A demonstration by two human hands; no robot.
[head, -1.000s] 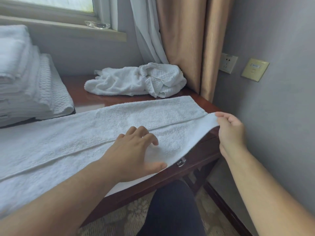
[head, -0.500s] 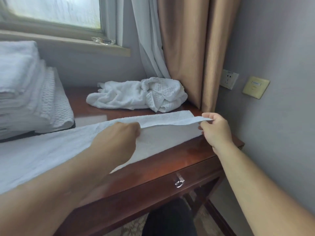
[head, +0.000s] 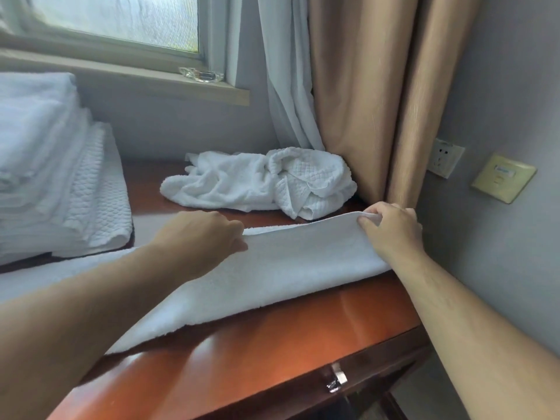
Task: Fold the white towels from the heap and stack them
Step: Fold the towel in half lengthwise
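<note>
On the glossy red-brown wooden desk, a long white terry towel lies doubled lengthwise. Left hand pinches its far edge mid-length; right hand curls around the far right corner. Behind: crumpled heap of white waffle-weave towels. Far left: stack of folded white towels.

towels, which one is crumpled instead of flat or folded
The crumpled heap on the desk beside the tan curtain. The long towel held by the left hand and right hand lies smooth; the stack is folded.
</note>
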